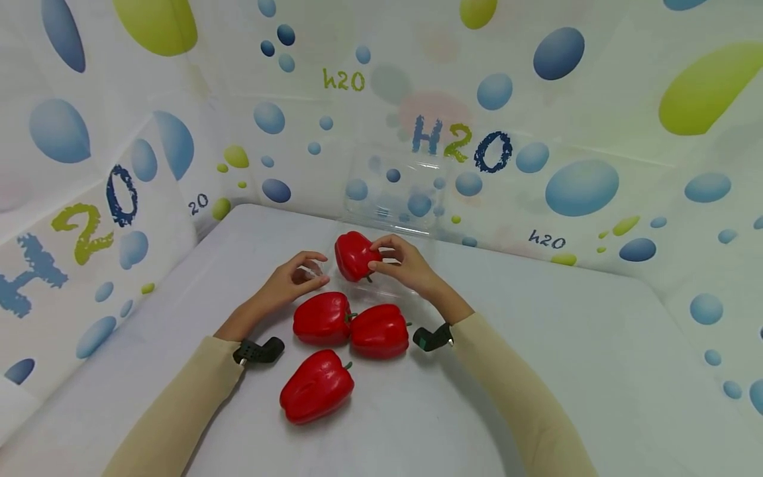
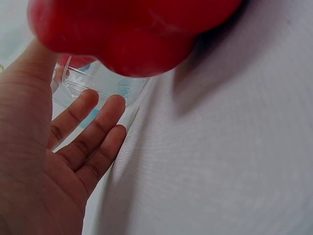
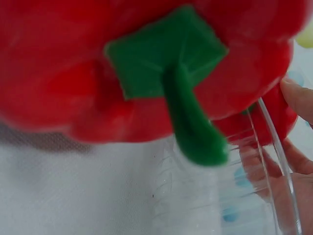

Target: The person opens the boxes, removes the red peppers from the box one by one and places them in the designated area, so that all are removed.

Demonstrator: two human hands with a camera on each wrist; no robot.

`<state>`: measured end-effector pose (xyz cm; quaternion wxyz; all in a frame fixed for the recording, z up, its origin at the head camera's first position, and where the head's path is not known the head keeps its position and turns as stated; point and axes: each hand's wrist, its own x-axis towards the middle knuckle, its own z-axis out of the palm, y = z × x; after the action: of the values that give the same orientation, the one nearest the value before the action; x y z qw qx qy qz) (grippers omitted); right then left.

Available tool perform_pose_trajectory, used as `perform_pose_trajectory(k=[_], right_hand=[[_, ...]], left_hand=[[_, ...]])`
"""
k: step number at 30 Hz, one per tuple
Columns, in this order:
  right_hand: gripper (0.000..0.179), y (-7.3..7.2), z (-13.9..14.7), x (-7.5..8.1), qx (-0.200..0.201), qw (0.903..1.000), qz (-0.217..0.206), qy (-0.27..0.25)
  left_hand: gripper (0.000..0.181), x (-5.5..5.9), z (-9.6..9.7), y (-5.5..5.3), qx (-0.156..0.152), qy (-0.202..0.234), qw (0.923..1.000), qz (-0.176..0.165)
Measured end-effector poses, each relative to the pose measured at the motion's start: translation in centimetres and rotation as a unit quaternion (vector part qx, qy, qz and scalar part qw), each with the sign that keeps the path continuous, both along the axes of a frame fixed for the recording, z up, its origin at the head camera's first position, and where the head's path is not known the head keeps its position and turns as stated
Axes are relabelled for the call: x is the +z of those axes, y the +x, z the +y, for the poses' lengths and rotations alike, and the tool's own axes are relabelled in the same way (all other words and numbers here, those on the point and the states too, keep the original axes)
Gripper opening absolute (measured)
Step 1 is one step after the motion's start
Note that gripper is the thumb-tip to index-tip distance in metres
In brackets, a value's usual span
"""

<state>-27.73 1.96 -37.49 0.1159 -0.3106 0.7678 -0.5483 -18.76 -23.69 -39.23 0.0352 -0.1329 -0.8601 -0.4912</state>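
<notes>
My right hand (image 1: pixel 405 265) grips a red bell pepper (image 1: pixel 354 255) between thumb and fingers, over a clear plastic box (image 1: pixel 396 286). In the right wrist view, its fingers (image 3: pixel 298 100) show on that pepper behind the box's clear wall (image 3: pixel 286 171). My left hand (image 1: pixel 292 281) is at the box's left side, thumb and forefinger apart with clear plastic showing between them. Three of its fingers (image 2: pixel 100 125) look loosely extended in the left wrist view. Nearer me lie more red peppers: one on the left (image 1: pixel 322 318), one beside it (image 1: pixel 380 331), and one in front (image 1: pixel 317 387).
The box's clear lid (image 1: pixel 393 192) stands raised at the back, against the patterned backdrop (image 1: pixel 512 218). A white cloth (image 1: pixel 536 371) covers the table. Dark wrist cameras are strapped on the left (image 1: pixel 259 350) and right (image 1: pixel 432 338) wrists.
</notes>
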Motion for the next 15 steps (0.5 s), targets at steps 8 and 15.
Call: perform_pose_trajectory(k=[8, 15], right_hand=[[0.031, 0.5, -0.1, 0.2, -0.016, 0.9998, -0.006, -0.014], [0.031, 0.9, 0.2, 0.0, -0.026, 0.9992, -0.014, -0.028]], left_hand=[[0.049, -3.1, -1.1, -2.3, 0.008, 0.007, 0.9999, -0.004], [0.049, -3.2, -1.1, -2.4, 0.009, 0.011, 0.9999, -0.006]])
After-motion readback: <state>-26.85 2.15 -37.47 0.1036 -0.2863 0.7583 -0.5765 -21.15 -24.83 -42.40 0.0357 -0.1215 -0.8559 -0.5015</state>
